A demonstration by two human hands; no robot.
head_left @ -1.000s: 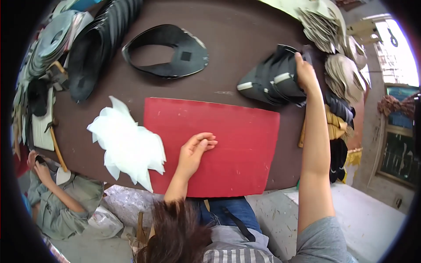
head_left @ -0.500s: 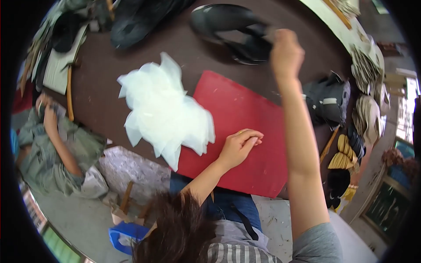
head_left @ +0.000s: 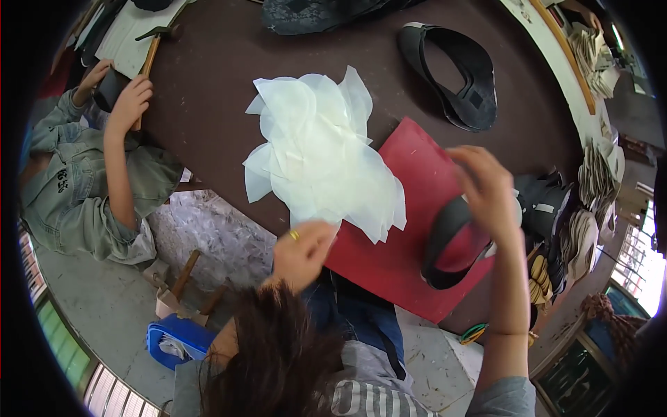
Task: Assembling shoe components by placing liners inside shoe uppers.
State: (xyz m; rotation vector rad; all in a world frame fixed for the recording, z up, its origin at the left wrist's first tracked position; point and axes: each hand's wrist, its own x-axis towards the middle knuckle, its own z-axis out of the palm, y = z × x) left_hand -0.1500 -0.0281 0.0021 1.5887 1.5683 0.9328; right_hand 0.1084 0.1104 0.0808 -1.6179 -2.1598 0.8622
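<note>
My right hand (head_left: 492,191) is over a black shoe upper (head_left: 434,258) that lies on a red board (head_left: 375,267) in front of me. Its thumb and forefinger are apart, and it hides the upper's far end. At the near edge of a pile of thin, whitish, translucent cut pieces (head_left: 316,149) is my left hand (head_left: 300,256), wearing a ring. Its fingers are drawn together and slightly blurred; whether a piece is between them is hidden. The pile partly overlaps the board's left side.
Another black shoe upper (head_left: 479,94) lies on the dark brown table (head_left: 208,90) beyond the board. More black pieces (head_left: 545,208) sit at the right. At left, a co-worker's hands (head_left: 128,104) hold a dark piece beside a hammer (head_left: 149,66). A blue bin (head_left: 163,340) is on the floor.
My right hand has come back from the far side of the table with a shoe upper, now on the red board. My left hand has moved from the board to the whitish pile.
</note>
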